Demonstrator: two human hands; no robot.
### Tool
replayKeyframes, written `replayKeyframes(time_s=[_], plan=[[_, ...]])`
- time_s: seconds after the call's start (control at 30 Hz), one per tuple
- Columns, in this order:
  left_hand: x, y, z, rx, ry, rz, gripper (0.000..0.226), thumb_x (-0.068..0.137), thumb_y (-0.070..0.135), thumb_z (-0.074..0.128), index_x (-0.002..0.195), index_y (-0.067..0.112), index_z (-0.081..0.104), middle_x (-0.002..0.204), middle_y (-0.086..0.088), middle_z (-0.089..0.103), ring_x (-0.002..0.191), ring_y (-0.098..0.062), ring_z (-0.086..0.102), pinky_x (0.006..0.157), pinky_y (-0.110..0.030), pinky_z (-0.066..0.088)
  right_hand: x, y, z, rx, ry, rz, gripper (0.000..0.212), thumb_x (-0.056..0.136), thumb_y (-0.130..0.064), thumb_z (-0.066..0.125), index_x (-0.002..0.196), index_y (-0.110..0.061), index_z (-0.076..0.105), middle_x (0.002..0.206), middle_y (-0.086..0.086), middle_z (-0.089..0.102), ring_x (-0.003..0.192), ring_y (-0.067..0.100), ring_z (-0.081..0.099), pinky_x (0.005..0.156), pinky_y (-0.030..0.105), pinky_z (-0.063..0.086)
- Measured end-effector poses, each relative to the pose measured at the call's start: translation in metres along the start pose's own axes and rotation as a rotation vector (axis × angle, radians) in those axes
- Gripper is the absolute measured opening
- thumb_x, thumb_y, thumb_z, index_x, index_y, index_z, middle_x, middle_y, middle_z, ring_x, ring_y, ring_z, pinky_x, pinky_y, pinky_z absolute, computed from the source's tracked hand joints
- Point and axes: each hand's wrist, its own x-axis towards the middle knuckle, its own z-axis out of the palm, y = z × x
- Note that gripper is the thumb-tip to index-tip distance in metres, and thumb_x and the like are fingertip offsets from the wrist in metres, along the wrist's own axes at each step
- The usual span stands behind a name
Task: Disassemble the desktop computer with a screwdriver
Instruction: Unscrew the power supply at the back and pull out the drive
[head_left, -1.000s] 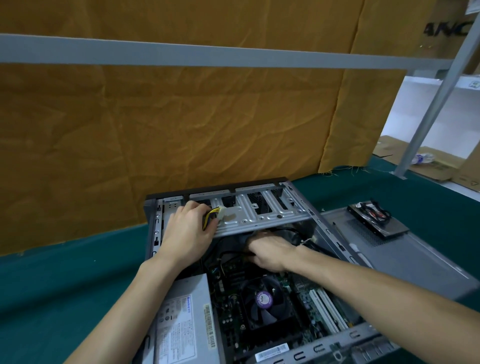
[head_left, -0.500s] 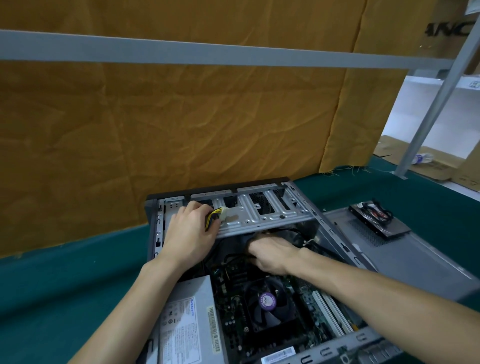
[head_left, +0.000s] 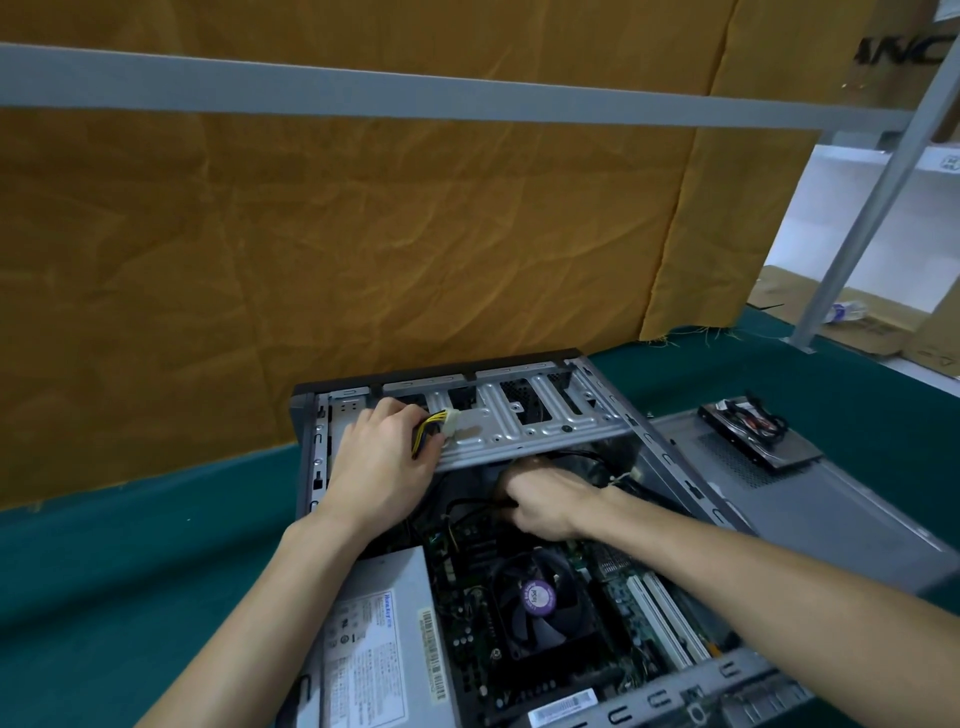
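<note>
Hands work inside an open grey metal desktop computer case (head_left: 519, 499), which lies on its side on the green-covered desk (head_left: 130, 561) with its interior facing up. All positions below are given relative to this case.

The left hand (head_left: 379, 467) rests at the far left corner of the case, on the silver perforated drive cage (head_left: 524, 421). Its fingers curl around a bundle of yellow and black wires ending in a white plastic power connector (head_left: 449, 417), which lies on top of the cage.

The right hand (head_left: 545, 501) reaches into the centre of the case, just below the near edge of the drive cage. Its fingers are curled around a black cable (head_left: 470, 505) that loops over the green motherboard (head_left: 613, 587).

A black square cooling fan with a purple centre label (head_left: 540, 597) sits on the motherboard, nearer the viewer than the right hand. A grey box-shaped power supply with a white label (head_left: 379, 639) occupies the near left part of the case.

A flat grey metal side panel (head_left: 810, 499) lies on the desk just right of the case. A dark drive unit with red and black leads (head_left: 753, 431) rests on the far end of that panel.

An orange-brown cloth backdrop (head_left: 337, 249) hangs beyond the case.
</note>
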Motion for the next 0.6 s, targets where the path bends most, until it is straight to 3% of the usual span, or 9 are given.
replayKeyframes(time_s=[0.13, 0.27, 0.4, 0.53, 0.6], plan=[[-0.0002, -0.0003, 0.0010, -0.003, 0.000, 0.009, 0.027, 0.100, 0.037, 0.057, 0.114, 0.017, 0.067, 0.113, -0.005, 0.059, 0.105, -0.031, 0.053, 0.086, -0.039, 0.040, -0.0019, -0.0010, 0.0048, -0.045, -0.001, 0.002, 0.014, 0.095, -0.010, 0.053, 0.105, -0.005, 0.062, 0.108, 0.018, 0.064, 0.091, 0.035, 0.062, 0.072, 0.037, 0.049], [0.0024, -0.0013, 0.0012, 0.004, 0.002, 0.002, 0.026, 0.099, 0.038, 0.058, 0.113, 0.018, 0.067, 0.111, -0.006, 0.060, 0.103, -0.032, 0.054, 0.084, -0.039, 0.040, -0.0006, -0.0016, -0.0009, 0.021, 0.001, 0.022, 0.027, 0.096, -0.015, 0.056, 0.120, -0.006, 0.063, 0.124, 0.018, 0.063, 0.110, 0.036, 0.063, 0.089, 0.038, 0.054], [0.0006, -0.0011, 0.0005, 0.005, 0.005, 0.015, 0.025, 0.099, 0.038, 0.057, 0.111, 0.018, 0.067, 0.109, -0.005, 0.060, 0.100, -0.031, 0.054, 0.082, -0.039, 0.040, -0.0008, -0.0014, 0.0026, -0.018, -0.010, -0.004, 0.021, 0.096, -0.011, 0.053, 0.115, -0.005, 0.062, 0.119, 0.019, 0.064, 0.105, 0.038, 0.063, 0.088, 0.043, 0.054], [0.0013, -0.0014, 0.0006, 0.003, 0.003, 0.015, 0.025, 0.099, 0.037, 0.057, 0.111, 0.018, 0.067, 0.109, -0.006, 0.060, 0.100, -0.032, 0.054, 0.083, -0.040, 0.042, -0.0005, -0.0001, 0.0000, 0.044, 0.008, 0.017, 0.029, 0.099, -0.020, 0.057, 0.124, -0.007, 0.064, 0.126, 0.017, 0.063, 0.114, 0.035, 0.062, 0.091, 0.036, 0.053], [0.0009, -0.0013, 0.0009, 0.004, 0.001, 0.014, 0.025, 0.099, 0.037, 0.057, 0.111, 0.018, 0.067, 0.108, -0.006, 0.059, 0.100, -0.032, 0.054, 0.082, -0.039, 0.041, -0.0012, 0.0009, 0.0031, 0.041, 0.013, 0.007, 0.023, 0.099, -0.017, 0.056, 0.117, -0.007, 0.065, 0.121, 0.017, 0.066, 0.109, 0.036, 0.064, 0.089, 0.037, 0.054]])
